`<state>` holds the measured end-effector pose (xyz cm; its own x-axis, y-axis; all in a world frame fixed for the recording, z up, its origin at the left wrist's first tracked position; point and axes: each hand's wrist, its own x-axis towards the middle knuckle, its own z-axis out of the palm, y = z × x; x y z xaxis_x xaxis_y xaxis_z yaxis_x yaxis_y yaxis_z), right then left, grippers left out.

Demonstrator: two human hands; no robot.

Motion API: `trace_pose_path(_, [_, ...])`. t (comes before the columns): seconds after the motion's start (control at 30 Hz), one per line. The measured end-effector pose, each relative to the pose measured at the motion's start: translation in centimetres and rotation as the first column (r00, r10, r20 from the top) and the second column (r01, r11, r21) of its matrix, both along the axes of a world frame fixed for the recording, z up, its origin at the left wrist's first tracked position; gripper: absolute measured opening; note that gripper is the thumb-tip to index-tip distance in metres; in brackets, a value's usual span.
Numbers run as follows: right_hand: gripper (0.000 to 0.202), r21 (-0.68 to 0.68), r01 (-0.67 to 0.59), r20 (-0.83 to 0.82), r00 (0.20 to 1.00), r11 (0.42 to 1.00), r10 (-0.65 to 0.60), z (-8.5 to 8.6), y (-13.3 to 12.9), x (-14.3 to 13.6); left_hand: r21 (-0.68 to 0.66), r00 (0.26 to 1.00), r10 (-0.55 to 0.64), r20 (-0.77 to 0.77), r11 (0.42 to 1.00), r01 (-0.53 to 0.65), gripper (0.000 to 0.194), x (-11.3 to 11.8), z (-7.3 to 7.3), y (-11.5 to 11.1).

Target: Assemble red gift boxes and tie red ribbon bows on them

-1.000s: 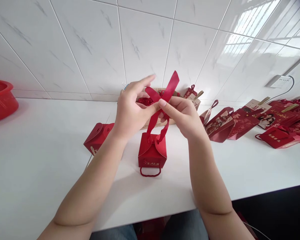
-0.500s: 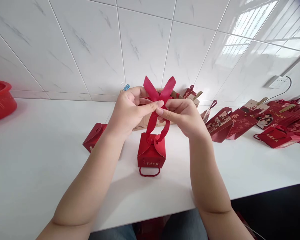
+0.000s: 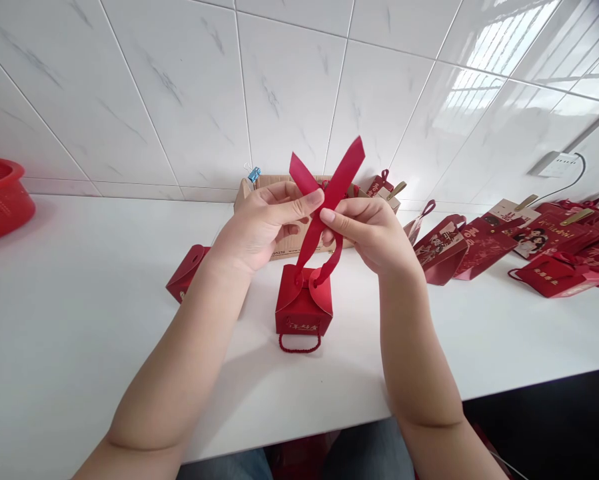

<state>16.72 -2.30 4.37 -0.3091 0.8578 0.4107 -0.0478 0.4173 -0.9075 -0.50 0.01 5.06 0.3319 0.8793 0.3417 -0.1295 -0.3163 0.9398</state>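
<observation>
A small red gift box (image 3: 304, 300) stands on the white table, with a cord handle (image 3: 300, 348) lying at its front. Red ribbon (image 3: 340, 179) comes up through its top flaps, and the two ends cross above the box. My left hand (image 3: 266, 223) pinches one ribbon end between thumb and fingers. Close beside it, my right hand (image 3: 372, 233) pinches the ribbon at the crossing. The two hands are a small distance apart. Another red box (image 3: 186, 272) sits to the left, partly behind my left forearm.
An open cardboard box (image 3: 269, 181) with a blue binder clip (image 3: 254, 175) stands against the tiled wall. Several red gift bags (image 3: 486, 243) line the right side. A red plastic basket (image 3: 4, 203) is at the far left, and a power strip (image 3: 554, 164) hangs on the wall.
My hands have moved slightly apart. The right ribbon end now reaches higher and further right, while the left end shows shorter. The box has stayed in place.
</observation>
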Motion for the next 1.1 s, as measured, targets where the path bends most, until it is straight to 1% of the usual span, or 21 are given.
trace_pose_path(0.07, [0.031,-0.033,0.002,-0.03,1.0,0.999,-0.002,0.1,0.0,0.0,0.072,0.999,0.046,-0.002,0.996,-0.045,0.029,-0.2,0.2,-0.2])
trace_pose_path(0.13, [0.032,-0.049,0.015,-0.059,0.998,0.999,-0.018,0.1,0.1,0.0,0.171,0.995,0.097,-0.024,0.981,-0.092,0.025,-0.4,0.4,-0.6])
trace_pose_path(0.23, [0.029,-0.06,0.055,-0.089,0.994,0.997,-0.06,0.1,0.3,0.0,0.299,0.981,0.158,-0.116,0.947,-0.117,0.018,-0.7,0.8,-1.3])
trace_pose_path(0.3, [0.026,-0.071,0.082,-0.108,0.99,0.994,-0.09,0.0,0.5,0.0,0.401,0.954,0.218,-0.207,0.908,-0.12,0.012,-1.0,0.9,-1.6])
trace_pose_path(0.37, [0.024,-0.088,0.092,-0.13,0.986,0.992,-0.103,-0.1,0.7,0.0,0.52,0.908,0.286,-0.307,0.849,-0.092,0.003,-1.1,0.9,-1.7])
trace_pose_path(0.4, [0.023,-0.1,0.09,-0.136,0.985,0.991,-0.104,-0.1,0.7,0.1,0.571,0.881,0.316,-0.352,0.818,-0.065,0.003,-1.2,0.8,-1.7])
trace_pose_path(0.43, [0.023,-0.115,0.085,-0.138,0.985,0.99,-0.101,-0.2,0.8,0.2,0.61,0.855,0.339,-0.392,0.792,-0.034,0.007,-1.2,0.8,-1.6])
trace_pose_path(0.47, [0.023,-0.13,0.077,-0.137,0.986,0.989,-0.095,-0.2,0.8,0.3,0.634,0.833,0.355,-0.424,0.773,-0.006,0.011,-1.2,0.7,-1.5])
trace_pose_path(0.53, [0.023,-0.156,0.051,-0.136,0.988,0.986,-0.072,-0.2,0.8,0.4,0.657,0.801,0.379,-0.463,0.753,0.023,0.014,-1.1,0.5,-1.2])
trace_pose_path(0.67, [0.019,-0.173,-0.022,-0.163,0.987,0.985,-0.006,-0.4,0.9,0.4,0.685,0.762,0.428,-0.485,0.728,0.027,0.016,-0.9,0.0,-0.7])
trace_pose_path(0.77, [0.019,-0.192,-0.065,-0.18,0.983,0.979,0.03,-0.5,1.2,0.3,0.719,0.694,0.507,-0.512,0.694,0.024,0.017,-0.7,-0.2,-0.5])
trace_pose_path(0.83, [0.02,-0.204,-0.061,-0.167,0.986,0.977,0.026,-0.5,1.3,0.3,0.741,0.651,0.553,-0.52,0.672,0.021,0.017,-0.6,-0.3,-0.4])
trace_pose_path(0.87, [0.021,-0.204,-0.046,-0.156,0.988,0.978,0.013,-0.5,1.3,0.3,0.747,0.642,0.562,-0.522,0.665,0.024,0.017,-0.6,-0.3,-0.4])
trace_pose_path(0.9, [0.021,-0.196,-0.022,-0.147,0.989,0.98,-0.007,-0.5,1.3,0.3,0.745,0.645,0.557,-0.523,0.666,0.029,0.016,-0.6,-0.3,-0.5])
trace_pose_path(0.97, [0.021,-0.146,0.039,-0.13,0.99,0.988,-0.059,-0.3,1.1,0.4,0.719,0.687,0.51,-0.518,0.694,0.027,0.013,-0.7,-0.1,-0.6])
trace_pose_path(1.03, [0.02,-0.063,0.1,-0.097,0.99,0.993,-0.106,-0.2,0.8,0.5,0.661,0.761,0.442,-0.475,0.75,-0.022,0.011,-0.7,0.1,-0.7])
trace_pose_path(1.1, [0.02,0.033,0.162,-0.031,0.986,0.986,-0.161,-0.1,0.5,0.5,0.573,0.835,0.392,-0.385,0.811,-0.117,0.01,-0.7,0.2,-0.8])
